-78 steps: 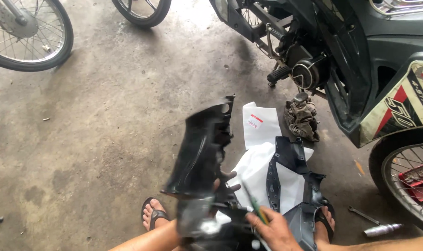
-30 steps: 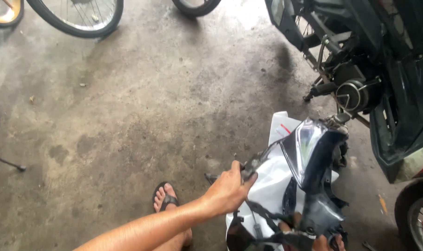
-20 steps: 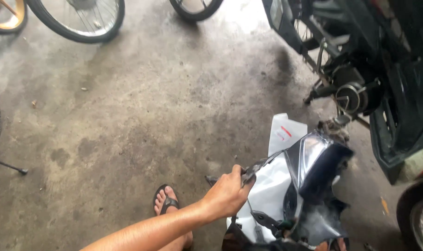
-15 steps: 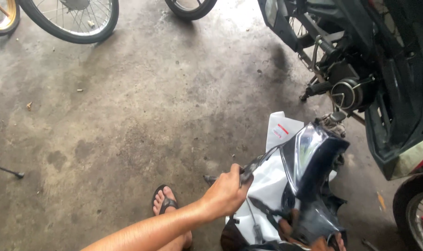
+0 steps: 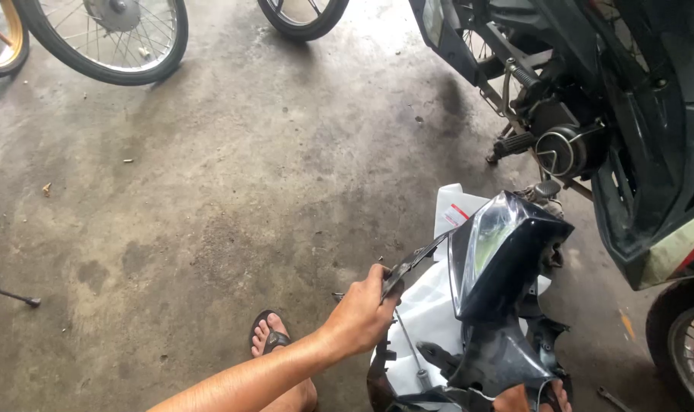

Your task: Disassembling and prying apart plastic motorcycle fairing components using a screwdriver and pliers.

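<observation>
A glossy black motorcycle fairing panel (image 5: 507,252) stands tilted over a white sheet (image 5: 427,324) on the concrete floor. My left hand (image 5: 361,313) reaches in from the lower left and grips the thin black edge strip on the panel's left side. Only a small part of my right hand (image 5: 513,397) shows at the bottom edge, and it holds the lower end of the panel from below. My sandalled foot (image 5: 269,339) rests on the floor just left of my left forearm.
A partly stripped motorcycle (image 5: 629,114) with its engine (image 5: 561,149) exposed stands at the right, close behind the panel. Spoked wheels (image 5: 110,38) fill the top left, and a stand foot (image 5: 15,295) lies at the left. A metal tool (image 5: 613,397) lies at the bottom right.
The panel has swung from upright at my left over to the right above the white sheet. My left hand has taken its edge strip and has held it nearly still for the last second.
</observation>
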